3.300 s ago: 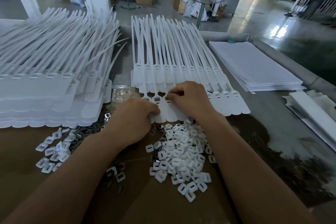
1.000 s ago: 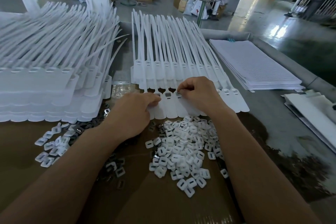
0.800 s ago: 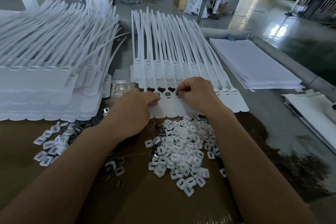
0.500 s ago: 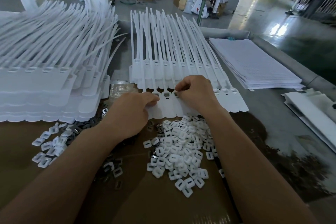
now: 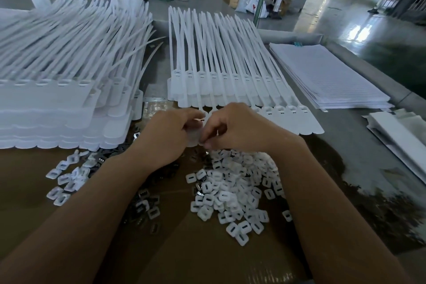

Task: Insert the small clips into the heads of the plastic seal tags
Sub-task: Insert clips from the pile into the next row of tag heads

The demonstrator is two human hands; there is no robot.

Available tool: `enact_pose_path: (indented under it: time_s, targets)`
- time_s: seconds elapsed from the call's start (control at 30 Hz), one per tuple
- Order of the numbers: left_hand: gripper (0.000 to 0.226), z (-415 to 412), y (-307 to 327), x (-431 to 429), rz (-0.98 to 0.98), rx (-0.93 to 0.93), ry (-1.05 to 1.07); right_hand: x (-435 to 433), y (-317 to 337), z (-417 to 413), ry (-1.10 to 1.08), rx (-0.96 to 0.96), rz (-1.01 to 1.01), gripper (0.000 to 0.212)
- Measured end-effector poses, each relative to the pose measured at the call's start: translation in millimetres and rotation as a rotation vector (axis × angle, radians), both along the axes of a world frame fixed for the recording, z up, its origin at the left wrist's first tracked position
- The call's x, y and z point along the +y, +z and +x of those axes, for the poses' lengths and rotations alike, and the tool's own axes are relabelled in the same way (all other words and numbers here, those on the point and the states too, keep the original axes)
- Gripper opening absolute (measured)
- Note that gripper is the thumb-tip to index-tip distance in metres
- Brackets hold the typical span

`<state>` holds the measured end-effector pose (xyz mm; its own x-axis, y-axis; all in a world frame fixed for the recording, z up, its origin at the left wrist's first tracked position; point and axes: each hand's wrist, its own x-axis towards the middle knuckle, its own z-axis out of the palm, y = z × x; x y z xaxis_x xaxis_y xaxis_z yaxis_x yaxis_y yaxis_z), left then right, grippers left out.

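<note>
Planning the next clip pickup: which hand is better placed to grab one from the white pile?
Probably the right hand: the clip pile lies right by its wrist, while the left hand grips the seal tag.

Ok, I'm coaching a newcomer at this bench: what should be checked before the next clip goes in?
1. The tag gripped by left hand and right hand: ok.
2. Clip seated in that tag's head: cannot tell, fingers and blur hide it.
3. Spare clip in either hand: cannot tell.
4. The pile of white clips close below the hands: ok.
5. The row of tags laid out beyond the hands: ok.
</note>
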<state>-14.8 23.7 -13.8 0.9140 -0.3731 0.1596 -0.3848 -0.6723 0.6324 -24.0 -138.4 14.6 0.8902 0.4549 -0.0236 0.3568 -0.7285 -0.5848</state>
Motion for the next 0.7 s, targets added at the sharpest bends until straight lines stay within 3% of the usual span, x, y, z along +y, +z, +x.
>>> enact_pose_path:
  time_s: [0.2,0.5,0.7]
  targets:
    - [0.056,-1.7,2.2,-1.0,0.03,0.015,0.013,6.1,-2.2,-2.4,0.074,0.074,-0.068,0.016]
    - [0.051,-2.1,1.0,-2.4,0.097,-0.026,-0.001,6.1,-6.0,-1.6,0.08,0.049,-0.114,0.008]
    - [0.054,-5.8,1.4,-2.9,0.093,-0.052,-0.027,0.7,-4.3,-2.3,-0.027,0.028,0.072,0.021]
